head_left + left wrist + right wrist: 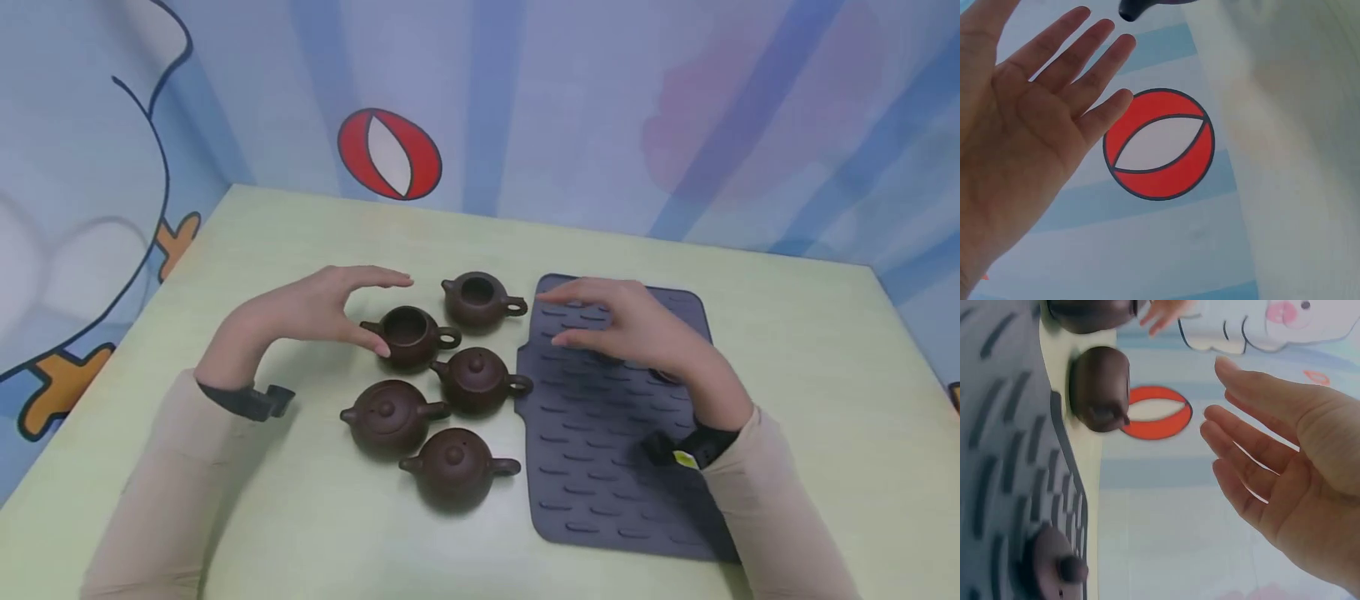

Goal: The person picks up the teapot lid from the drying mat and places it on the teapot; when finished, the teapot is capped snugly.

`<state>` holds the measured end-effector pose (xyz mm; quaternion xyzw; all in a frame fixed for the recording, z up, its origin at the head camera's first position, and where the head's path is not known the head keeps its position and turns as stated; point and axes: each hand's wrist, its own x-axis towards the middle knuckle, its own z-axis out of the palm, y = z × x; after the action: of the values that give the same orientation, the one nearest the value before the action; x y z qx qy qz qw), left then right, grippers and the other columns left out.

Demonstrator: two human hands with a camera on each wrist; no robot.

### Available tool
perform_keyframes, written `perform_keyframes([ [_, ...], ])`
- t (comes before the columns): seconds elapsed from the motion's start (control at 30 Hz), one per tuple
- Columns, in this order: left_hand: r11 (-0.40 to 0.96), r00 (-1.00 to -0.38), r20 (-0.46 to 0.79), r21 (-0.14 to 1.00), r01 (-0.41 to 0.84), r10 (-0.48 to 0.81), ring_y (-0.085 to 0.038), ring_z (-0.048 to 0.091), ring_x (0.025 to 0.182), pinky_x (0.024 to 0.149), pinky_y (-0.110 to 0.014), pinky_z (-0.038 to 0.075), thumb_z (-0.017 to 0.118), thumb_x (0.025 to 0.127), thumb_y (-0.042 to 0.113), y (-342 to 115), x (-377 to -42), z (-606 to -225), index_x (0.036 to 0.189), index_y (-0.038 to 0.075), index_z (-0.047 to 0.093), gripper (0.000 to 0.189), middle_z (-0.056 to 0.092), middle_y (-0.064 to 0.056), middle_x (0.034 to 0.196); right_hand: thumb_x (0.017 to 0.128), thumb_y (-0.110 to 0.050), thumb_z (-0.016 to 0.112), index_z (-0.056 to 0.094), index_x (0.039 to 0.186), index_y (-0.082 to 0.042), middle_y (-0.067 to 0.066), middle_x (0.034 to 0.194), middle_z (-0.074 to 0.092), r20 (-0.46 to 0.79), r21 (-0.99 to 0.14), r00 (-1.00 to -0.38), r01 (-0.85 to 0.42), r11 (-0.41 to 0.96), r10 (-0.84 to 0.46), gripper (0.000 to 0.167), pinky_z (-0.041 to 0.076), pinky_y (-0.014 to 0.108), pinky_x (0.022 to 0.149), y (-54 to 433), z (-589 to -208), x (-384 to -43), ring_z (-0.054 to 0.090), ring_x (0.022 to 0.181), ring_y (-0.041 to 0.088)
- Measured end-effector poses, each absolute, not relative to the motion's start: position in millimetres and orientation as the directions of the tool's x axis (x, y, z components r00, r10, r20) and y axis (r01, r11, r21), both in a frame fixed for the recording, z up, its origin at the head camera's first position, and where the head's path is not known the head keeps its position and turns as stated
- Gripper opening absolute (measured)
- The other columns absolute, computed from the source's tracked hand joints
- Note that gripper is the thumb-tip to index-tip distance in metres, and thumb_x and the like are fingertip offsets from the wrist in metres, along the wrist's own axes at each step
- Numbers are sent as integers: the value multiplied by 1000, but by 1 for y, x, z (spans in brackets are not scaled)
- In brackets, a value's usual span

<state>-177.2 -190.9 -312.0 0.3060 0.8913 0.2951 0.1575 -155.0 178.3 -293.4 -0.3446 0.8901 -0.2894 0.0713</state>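
My left hand [322,304] is raised with its fingers spread and nothing in it. Its thumb appears in front of the spout side of a lidless brown teapot [408,343]; whether they touch I cannot tell. Behind that pot stands a second lidless teapot [472,312]. Over the grey mat [577,467] hovers my right hand [626,321], fingers loosely bent, holding nothing. On the mat lies a round brown lid with a knob [1054,565], mostly hidden by the right hand in the head view. Three lidded teapots stand nearer: one in the middle [477,385], one at left [386,421], one in front [455,472].
The pale green table [300,517] extends around the pots and mat. A wall [570,108] with blue stripes and a red ball picture [390,154] rises behind it. The pots stand close together, handles toward the mat.
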Motion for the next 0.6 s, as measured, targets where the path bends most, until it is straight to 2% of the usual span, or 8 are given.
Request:
perform_keyframes([
  [0.1,629,-747,-119,633,450,654,-22,34,134,107,-47,30,83,67,39,-188,-183,-316,139,19,44,84,43,0,142,84,-26,70,56,129,-19,0,128,57,60,-565,-784,-537,626,-618,47,45,43,93,193,-292,-155,53,118,19],
  [0.27,618,-712,-159,644,450,684,-25,32,135,108,-49,29,83,67,39,-185,-187,-321,141,13,41,89,40,-4,145,84,-22,70,57,128,-14,4,127,59,53,-520,-797,-537,664,-602,46,45,47,91,212,-298,-158,54,116,24],
  [0.6,649,-714,-223,647,401,664,-28,36,133,105,-50,32,83,69,32,-190,-183,-329,143,15,39,87,42,-10,143,79,-14,75,59,125,-7,12,123,60,17,-445,-801,-541,713,-598,49,48,49,87,246,-320,-156,56,111,30],
])
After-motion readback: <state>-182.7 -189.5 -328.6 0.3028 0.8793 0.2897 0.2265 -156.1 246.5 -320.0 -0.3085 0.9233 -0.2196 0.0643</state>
